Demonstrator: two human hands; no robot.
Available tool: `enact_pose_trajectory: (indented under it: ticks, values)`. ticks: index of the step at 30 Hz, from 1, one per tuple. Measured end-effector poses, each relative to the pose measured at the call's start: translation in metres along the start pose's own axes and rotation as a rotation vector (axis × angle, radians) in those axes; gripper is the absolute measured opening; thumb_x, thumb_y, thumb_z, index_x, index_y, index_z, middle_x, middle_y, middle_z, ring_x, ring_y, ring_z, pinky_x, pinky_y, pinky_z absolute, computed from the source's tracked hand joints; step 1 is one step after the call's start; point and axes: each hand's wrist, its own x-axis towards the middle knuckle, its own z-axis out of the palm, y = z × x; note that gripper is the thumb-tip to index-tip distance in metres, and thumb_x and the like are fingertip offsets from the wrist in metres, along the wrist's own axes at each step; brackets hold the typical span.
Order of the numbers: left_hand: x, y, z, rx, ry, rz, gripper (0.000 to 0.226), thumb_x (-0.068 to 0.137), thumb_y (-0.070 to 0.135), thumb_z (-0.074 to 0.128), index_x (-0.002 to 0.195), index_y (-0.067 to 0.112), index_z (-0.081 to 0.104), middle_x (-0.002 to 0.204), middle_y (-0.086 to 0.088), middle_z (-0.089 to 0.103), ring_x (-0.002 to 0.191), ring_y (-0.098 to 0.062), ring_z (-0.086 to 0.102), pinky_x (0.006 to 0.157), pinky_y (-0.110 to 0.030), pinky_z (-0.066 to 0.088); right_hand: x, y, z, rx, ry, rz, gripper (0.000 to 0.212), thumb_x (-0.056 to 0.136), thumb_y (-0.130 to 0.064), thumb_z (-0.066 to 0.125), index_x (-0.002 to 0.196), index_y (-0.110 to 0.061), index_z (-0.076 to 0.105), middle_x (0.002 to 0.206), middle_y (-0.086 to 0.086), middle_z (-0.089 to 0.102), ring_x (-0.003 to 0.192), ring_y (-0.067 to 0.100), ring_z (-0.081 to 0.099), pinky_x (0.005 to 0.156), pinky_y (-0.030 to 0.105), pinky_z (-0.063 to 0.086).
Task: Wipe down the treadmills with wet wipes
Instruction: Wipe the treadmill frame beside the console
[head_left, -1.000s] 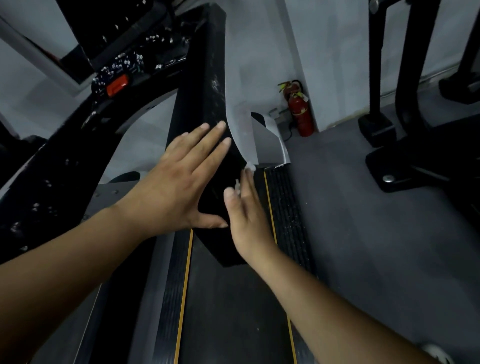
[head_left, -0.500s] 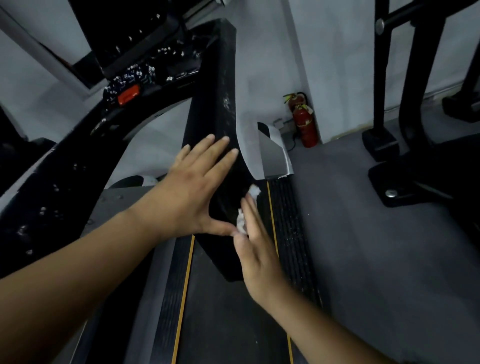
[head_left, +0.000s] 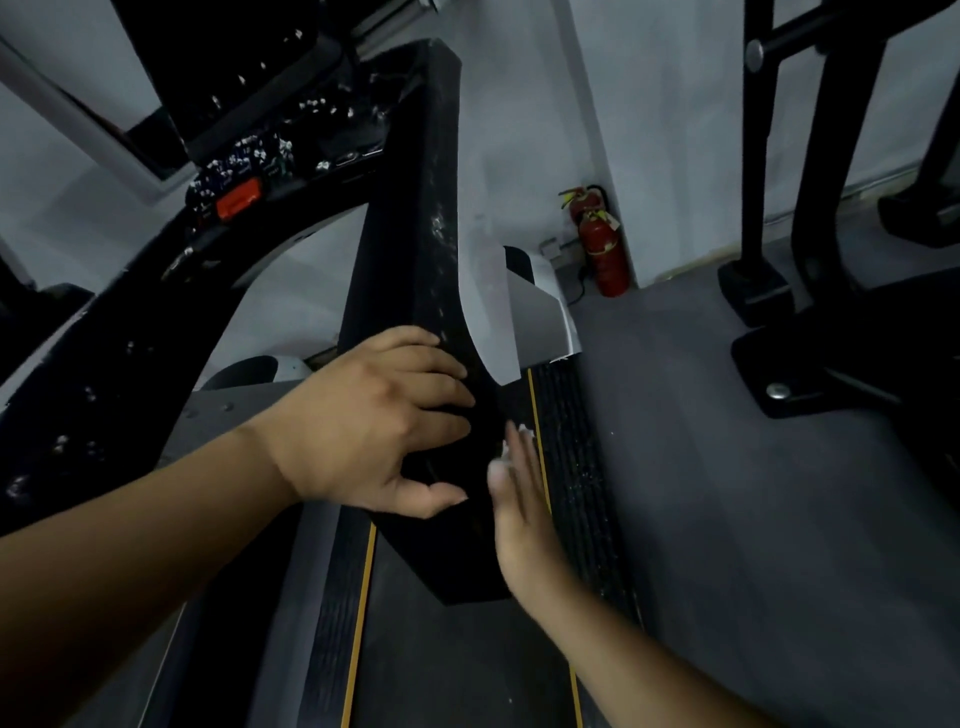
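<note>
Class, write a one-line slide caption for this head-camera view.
The left hand grips the black upright while the right hand presses a wipe to its side.

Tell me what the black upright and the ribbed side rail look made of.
Black upright: probably matte plastic or a textured cover; it shows no glare and white specks cling to it. Ribbed side rail: likely hard plastic or rubber, matte black, with fine parallel grooves. Neither is certain.
</note>
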Motion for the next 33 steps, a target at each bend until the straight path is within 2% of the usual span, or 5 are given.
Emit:
enact_pose_trajectory:
  ticks: [3,14,24,28,33]
  values:
    - [0.000,-0.001,0.001,-0.012,0.018,-0.011,0.049,0.086,0.062,0.064,0.101,0.018,0.080,0.115,0.000,0.073,0.116,-0.023,0.064,0.106,-0.050,0.042,0.024,-0.018,-0.005,0.103,-0.012,0.033,0.077,0.097,-0.068,0.025,0.160,-0.026,0.011,0.163,-0.014,0.017,0.115,-0.042,0.019,0.093,-0.010,0.017]
    - [0.003,0.001,0.002,-0.008,0.035,-0.028,0.046,0.087,0.055,0.063,0.104,0.015,0.079,0.115,-0.001,0.073,0.115,-0.026,0.066,0.104,-0.051,0.044,0.049,0.005,-0.008,0.120,0.063,0.115,0.099,0.081,-0.081,0.026,0.160,-0.021,0.016,0.168,-0.005,0.012,0.152,0.003,0.011,0.127,0.033,0.008]
    - [0.003,0.003,0.001,0.004,0.026,-0.033,0.048,0.089,0.055,0.059,0.103,0.014,0.079,0.113,-0.002,0.074,0.113,-0.026,0.067,0.104,-0.050,0.043,0.051,-0.013,-0.002,0.052,0.059,-0.045,0.092,0.086,-0.078,0.023,0.159,-0.023,0.014,0.168,-0.006,0.008,0.151,-0.002,0.004,0.126,0.029,0.006]
    - [0.003,0.002,0.001,-0.001,0.031,-0.030,0.049,0.089,0.056,0.058,0.103,0.014,0.079,0.113,-0.002,0.074,0.113,-0.026,0.067,0.105,-0.049,0.043,0.003,-0.008,0.008,0.141,0.062,-0.240,0.040,0.107,-0.037,0.030,0.148,-0.038,0.028,0.165,-0.011,0.022,0.150,-0.002,0.019,0.123,0.024,0.018]
    - [0.003,0.003,0.001,0.005,0.031,-0.035,0.049,0.088,0.055,0.058,0.103,0.014,0.079,0.114,-0.002,0.073,0.112,-0.026,0.066,0.104,-0.050,0.043,0.037,0.013,-0.002,0.162,0.308,-0.042,0.043,0.103,0.002,0.044,0.142,-0.015,0.052,0.155,-0.001,0.040,0.140,0.001,0.037,0.118,0.019,0.030]
